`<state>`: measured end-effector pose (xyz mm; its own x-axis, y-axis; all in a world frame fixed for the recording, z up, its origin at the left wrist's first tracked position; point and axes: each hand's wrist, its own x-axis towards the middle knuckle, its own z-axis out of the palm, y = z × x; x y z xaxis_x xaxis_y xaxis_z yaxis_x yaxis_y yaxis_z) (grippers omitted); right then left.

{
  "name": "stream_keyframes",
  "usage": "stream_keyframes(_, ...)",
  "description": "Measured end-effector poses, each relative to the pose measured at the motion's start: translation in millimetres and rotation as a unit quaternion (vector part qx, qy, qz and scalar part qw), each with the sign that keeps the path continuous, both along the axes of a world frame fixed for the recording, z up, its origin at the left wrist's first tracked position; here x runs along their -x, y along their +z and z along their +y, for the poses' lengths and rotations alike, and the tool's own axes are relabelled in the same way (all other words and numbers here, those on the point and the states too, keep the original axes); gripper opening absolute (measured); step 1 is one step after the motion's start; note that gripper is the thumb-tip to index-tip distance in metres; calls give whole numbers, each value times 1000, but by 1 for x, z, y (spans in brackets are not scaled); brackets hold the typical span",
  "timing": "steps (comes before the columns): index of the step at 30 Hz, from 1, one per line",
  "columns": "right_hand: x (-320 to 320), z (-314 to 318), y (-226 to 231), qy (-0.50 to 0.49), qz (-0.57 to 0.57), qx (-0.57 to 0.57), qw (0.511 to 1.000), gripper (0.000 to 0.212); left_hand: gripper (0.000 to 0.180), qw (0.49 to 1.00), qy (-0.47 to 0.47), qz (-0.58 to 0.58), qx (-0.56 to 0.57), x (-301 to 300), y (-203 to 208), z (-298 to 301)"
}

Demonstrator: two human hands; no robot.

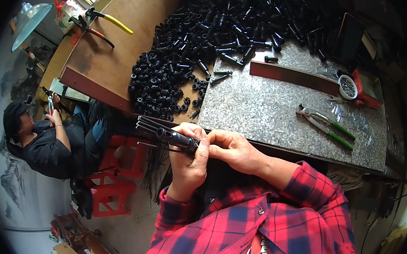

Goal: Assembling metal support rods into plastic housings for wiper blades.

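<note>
In front of my chest, at the table's near edge, my left hand (188,171) is closed round a black tubular part (178,138). Several thin black rods (146,124) stick out beside it toward the upper left. My right hand (239,154) meets the left at the part's near end, its thumb and forefinger pinched together. What lies between those fingertips is hidden. Beyond my hands, small black toothed rings (150,86) lie heaped, and a large pile of black tubular pieces (238,21) spreads across the back.
Green-handled cutters (325,127) lie on the speckled tabletop (245,104), near a dark red strip (295,77), a white cup (347,87) and a red container (369,92). Yellow-and-orange-handled cutters (102,25) are at upper left. A person (46,139) sits left with a tool, near red stools (108,196).
</note>
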<state>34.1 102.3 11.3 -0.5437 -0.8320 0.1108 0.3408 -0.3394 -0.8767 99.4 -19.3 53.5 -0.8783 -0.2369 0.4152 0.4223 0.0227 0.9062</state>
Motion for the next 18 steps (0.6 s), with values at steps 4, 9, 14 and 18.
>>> stream_keyframes(4, 5, 18, 6, -76, 174, -109, 976, 25, 25, 999, 17, -21, -32, 2, -5, 11)
stream_keyframes(9, 7, 86, 30, -181, 323, -209, 905, 43, 18, 995, 53, -1, 84, 10, -11, 11)
stream_keyframes(14, 13, 171, 50, -307, 316, -272, 855, 33, 17, 999, -19, -5, 45, 20, -23, 21)
stream_keyframes(18, 9, 223, 56, -410, 278, -326, 805, 30, 22, 984, -118, 12, -130, 22, -28, 42)
